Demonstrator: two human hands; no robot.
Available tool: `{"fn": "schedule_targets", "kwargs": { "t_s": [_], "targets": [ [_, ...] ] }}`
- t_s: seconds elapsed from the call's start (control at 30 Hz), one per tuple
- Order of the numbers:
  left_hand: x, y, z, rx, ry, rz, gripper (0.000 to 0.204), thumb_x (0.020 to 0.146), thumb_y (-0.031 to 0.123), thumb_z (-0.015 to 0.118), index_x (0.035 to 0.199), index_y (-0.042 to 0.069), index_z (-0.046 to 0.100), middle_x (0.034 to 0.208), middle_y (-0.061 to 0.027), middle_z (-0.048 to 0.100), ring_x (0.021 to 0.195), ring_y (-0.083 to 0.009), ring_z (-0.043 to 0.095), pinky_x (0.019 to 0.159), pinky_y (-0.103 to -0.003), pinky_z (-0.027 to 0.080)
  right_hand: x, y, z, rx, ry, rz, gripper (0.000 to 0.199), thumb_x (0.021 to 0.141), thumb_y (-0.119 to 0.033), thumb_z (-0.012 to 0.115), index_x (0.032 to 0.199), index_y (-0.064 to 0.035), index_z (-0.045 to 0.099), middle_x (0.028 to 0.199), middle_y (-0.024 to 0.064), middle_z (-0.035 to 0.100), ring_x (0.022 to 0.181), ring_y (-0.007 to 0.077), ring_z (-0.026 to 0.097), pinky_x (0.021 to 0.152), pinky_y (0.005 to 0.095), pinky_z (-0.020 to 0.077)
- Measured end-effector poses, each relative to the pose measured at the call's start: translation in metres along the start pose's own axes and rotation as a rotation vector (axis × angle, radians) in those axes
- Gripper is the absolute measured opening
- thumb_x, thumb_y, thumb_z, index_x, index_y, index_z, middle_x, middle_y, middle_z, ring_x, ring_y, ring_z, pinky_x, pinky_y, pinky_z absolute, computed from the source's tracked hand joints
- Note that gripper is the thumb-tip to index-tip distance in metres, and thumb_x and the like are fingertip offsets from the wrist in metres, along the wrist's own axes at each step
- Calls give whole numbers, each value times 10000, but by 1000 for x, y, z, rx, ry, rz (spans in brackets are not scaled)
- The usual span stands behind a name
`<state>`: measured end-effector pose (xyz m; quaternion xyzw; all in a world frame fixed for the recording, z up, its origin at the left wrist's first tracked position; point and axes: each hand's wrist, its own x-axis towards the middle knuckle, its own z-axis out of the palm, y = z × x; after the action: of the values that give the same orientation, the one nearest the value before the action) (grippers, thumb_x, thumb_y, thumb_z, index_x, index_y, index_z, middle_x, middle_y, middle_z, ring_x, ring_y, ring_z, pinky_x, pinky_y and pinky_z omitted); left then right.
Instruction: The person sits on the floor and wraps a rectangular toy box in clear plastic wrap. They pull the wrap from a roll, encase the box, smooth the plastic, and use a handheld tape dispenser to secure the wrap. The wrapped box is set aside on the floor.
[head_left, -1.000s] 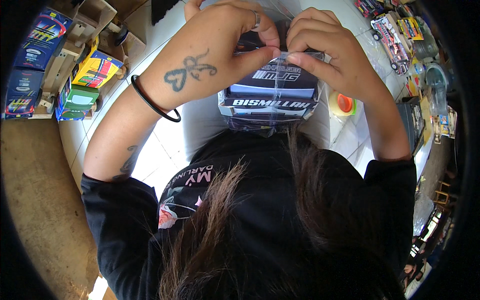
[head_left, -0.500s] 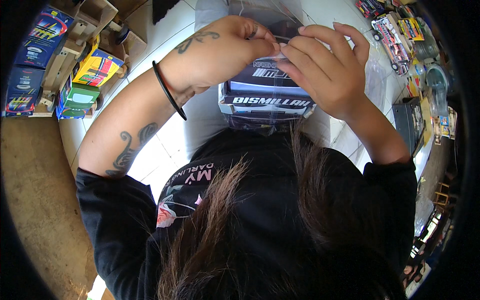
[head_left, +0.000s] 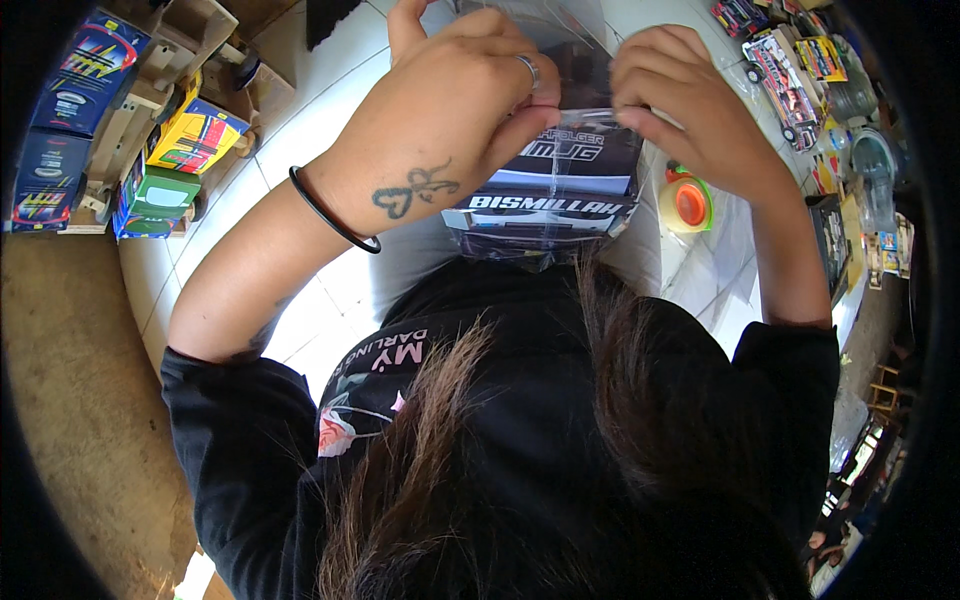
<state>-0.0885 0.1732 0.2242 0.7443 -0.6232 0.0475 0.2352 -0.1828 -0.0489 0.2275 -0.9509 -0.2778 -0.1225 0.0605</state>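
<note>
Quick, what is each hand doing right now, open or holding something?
Left hand: closed, pinching the clear plastic bag around the dark box.
Right hand: closed, fingers gripping the same bag's upper edge.

dark boxed package (head_left: 560,185) centre, colourful boxes (head_left: 150,130) left

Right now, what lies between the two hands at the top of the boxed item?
In the head view, the clear plastic bag around the dark box spans between the left hand and right hand; both pinch it.
</note>
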Motion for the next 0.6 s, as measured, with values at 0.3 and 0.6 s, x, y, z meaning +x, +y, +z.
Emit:
{"fn": "schedule_targets", "kwargs": {
  "t_s": [0.3,0.6],
  "targets": [
    [0,-22,7,-119,-73,78,77,842,207,648,846,132,632,857,28,625,977,-162,573,1055,-532,124,4,-20,23,15,258,27,125,772,-178,679,841,-86,630,920,34,615,1001,223,540,908,369,332],
    [-19,-45,-29,140,-237,92,214,791,254,739,968,163,661,938,12,638,1041,-161,577,1117,-461,136,6,-18,29,157,227,77,83,784,-140,681,786,-67,642,821,30,630,959,213,563,885,360,347]
  ]
}}
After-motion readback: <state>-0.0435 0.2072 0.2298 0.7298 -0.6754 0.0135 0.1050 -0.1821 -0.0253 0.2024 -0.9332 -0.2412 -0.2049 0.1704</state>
